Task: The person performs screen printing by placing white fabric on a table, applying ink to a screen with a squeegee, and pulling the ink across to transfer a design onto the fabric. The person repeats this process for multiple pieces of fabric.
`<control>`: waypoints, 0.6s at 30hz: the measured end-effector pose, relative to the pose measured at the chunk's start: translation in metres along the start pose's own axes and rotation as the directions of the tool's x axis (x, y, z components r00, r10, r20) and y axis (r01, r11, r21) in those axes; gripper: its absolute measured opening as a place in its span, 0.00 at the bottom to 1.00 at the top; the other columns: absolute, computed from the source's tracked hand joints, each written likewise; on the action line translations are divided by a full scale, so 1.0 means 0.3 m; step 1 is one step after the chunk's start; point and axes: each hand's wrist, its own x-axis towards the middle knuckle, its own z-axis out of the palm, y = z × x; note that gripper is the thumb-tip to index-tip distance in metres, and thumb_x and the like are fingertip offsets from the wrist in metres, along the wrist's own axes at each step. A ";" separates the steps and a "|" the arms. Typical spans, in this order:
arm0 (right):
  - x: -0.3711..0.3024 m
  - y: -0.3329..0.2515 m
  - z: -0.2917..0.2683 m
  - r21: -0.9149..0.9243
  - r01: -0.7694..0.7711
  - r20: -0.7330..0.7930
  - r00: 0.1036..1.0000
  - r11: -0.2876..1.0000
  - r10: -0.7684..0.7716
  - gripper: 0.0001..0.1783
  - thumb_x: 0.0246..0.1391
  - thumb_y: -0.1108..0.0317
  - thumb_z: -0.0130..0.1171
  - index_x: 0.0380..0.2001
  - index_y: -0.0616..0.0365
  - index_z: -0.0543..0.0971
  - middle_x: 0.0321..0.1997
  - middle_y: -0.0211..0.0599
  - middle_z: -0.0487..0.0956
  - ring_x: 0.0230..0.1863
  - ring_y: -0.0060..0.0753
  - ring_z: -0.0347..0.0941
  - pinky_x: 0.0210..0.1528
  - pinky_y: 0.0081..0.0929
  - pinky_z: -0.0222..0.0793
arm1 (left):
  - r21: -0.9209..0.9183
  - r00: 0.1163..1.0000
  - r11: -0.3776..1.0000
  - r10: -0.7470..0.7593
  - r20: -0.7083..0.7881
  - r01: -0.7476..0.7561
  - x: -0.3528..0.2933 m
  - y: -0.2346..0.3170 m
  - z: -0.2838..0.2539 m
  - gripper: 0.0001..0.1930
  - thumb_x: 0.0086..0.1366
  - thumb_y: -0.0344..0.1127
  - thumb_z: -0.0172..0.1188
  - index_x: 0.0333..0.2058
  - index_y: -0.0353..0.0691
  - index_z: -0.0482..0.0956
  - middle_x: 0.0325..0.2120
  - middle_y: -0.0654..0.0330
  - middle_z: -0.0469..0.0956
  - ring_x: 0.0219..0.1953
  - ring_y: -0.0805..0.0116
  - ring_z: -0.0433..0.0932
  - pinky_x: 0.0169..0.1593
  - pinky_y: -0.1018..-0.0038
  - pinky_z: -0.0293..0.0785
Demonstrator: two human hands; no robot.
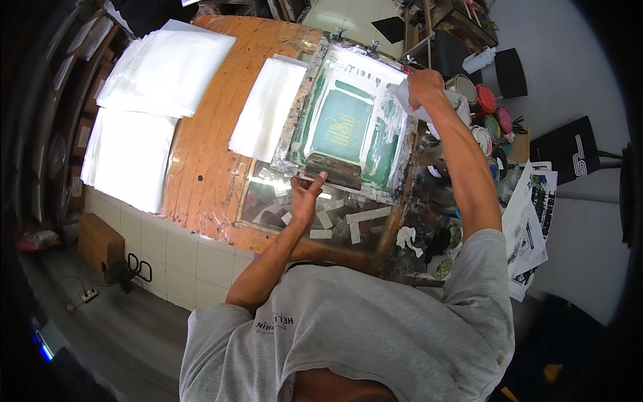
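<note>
A screen printing frame with green mesh and a yellow design lies on the glass part of the workbench. Across its near end rests a dark wooden squeegee. My left hand grips the frame's near edge, its thumb on top beside the squeegee and its other fingers partly hidden. At the frame's far right side, my right hand is closed, knuckles up. A whitish, sheet-like piece shows under it; whether the fingers hold it is hidden. Metal clamps sit along the frame's far edge.
A narrow stack of white sheets lies left of the frame. Larger white stacks cover the bench's left end. Paint cans crowd the right side, with printed papers nearer me. Cut strips lie by the glass.
</note>
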 end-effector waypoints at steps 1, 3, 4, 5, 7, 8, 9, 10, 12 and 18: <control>-0.009 0.028 0.042 0.044 0.021 0.002 1.000 0.999 -0.021 0.38 0.31 0.47 0.82 0.46 0.57 0.86 0.48 0.41 0.86 0.50 0.44 0.84 0.48 0.45 0.81 | -0.007 1.000 1.000 0.005 0.004 -0.005 0.000 -0.001 0.003 0.41 0.60 0.48 0.74 0.58 0.31 0.57 0.52 0.48 0.72 0.56 0.58 0.75 0.59 0.60 0.74; -0.049 0.062 0.092 0.082 0.081 0.027 0.996 0.993 -0.084 0.38 0.30 0.46 0.82 0.45 0.58 0.86 0.48 0.42 0.86 0.50 0.46 0.84 0.51 0.43 0.80 | -0.021 1.000 1.000 0.015 0.012 -0.015 0.001 0.001 0.008 0.41 0.60 0.49 0.74 0.57 0.31 0.57 0.52 0.47 0.70 0.56 0.57 0.74 0.59 0.60 0.74; -0.079 0.067 0.103 0.102 0.113 0.036 0.992 0.988 -0.117 0.38 0.30 0.46 0.82 0.44 0.59 0.86 0.47 0.42 0.86 0.50 0.46 0.84 0.52 0.42 0.79 | -0.016 1.000 1.000 0.014 0.008 -0.014 0.004 0.001 0.006 0.41 0.60 0.49 0.74 0.57 0.30 0.57 0.53 0.46 0.70 0.56 0.56 0.74 0.59 0.60 0.75; -0.114 0.066 0.092 0.125 0.106 0.034 0.993 0.987 -0.111 0.38 0.30 0.45 0.82 0.44 0.60 0.86 0.48 0.44 0.86 0.51 0.47 0.83 0.55 0.41 0.77 | -0.012 1.000 1.000 0.013 0.002 -0.013 0.008 0.001 0.001 0.41 0.60 0.49 0.74 0.57 0.29 0.57 0.53 0.45 0.69 0.56 0.55 0.74 0.58 0.60 0.75; -0.112 0.073 0.121 0.150 0.059 -0.069 0.996 0.987 -0.049 0.36 0.32 0.46 0.82 0.44 0.58 0.86 0.50 0.43 0.86 0.51 0.45 0.83 0.53 0.39 0.78 | -0.010 1.000 1.000 0.014 0.005 -0.014 0.006 0.001 0.005 0.42 0.61 0.50 0.73 0.57 0.28 0.57 0.53 0.44 0.67 0.56 0.54 0.73 0.58 0.61 0.75; -0.103 0.075 0.144 0.168 0.035 -0.120 0.993 0.985 -0.015 0.35 0.32 0.47 0.82 0.44 0.57 0.86 0.50 0.42 0.85 0.51 0.44 0.83 0.52 0.38 0.79 | -0.010 1.000 1.000 0.017 0.012 -0.017 0.002 0.008 0.008 0.42 0.61 0.50 0.73 0.57 0.28 0.56 0.54 0.43 0.67 0.56 0.54 0.73 0.58 0.61 0.76; -0.088 0.076 0.172 0.178 0.014 -0.169 0.986 0.984 0.017 0.35 0.33 0.46 0.81 0.44 0.57 0.87 0.50 0.42 0.86 0.51 0.44 0.83 0.52 0.39 0.79 | -0.012 1.000 1.000 0.020 0.018 -0.020 -0.003 0.014 0.010 0.42 0.61 0.50 0.73 0.57 0.27 0.56 0.54 0.43 0.66 0.56 0.53 0.73 0.58 0.61 0.76; -0.065 0.077 0.202 0.189 -0.006 -0.218 0.975 0.982 0.048 0.35 0.34 0.46 0.80 0.43 0.57 0.87 0.49 0.41 0.86 0.51 0.44 0.83 0.52 0.39 0.79 | -0.013 1.000 1.000 0.021 0.018 -0.021 -0.001 0.009 0.012 0.42 0.61 0.51 0.73 0.57 0.27 0.56 0.54 0.43 0.67 0.56 0.53 0.73 0.58 0.61 0.76; -0.052 0.066 0.217 0.201 -0.013 -0.284 0.956 0.980 0.071 0.34 0.35 0.45 0.79 0.43 0.58 0.87 0.48 0.41 0.86 0.51 0.45 0.83 0.52 0.42 0.79 | -0.018 1.000 0.999 0.029 0.007 -0.029 0.007 -0.002 0.009 0.42 0.61 0.51 0.73 0.57 0.27 0.56 0.53 0.43 0.67 0.56 0.53 0.73 0.59 0.60 0.75; -0.155 0.001 0.164 0.252 0.130 -0.169 0.982 0.959 -0.088 0.36 0.35 0.44 0.78 0.43 0.60 0.86 0.45 0.46 0.86 0.50 0.46 0.83 0.50 0.44 0.78 | -0.043 0.999 0.998 0.039 0.013 -0.038 -0.010 0.006 0.007 0.43 0.61 0.50 0.73 0.58 0.26 0.56 0.53 0.43 0.69 0.55 0.53 0.73 0.60 0.58 0.73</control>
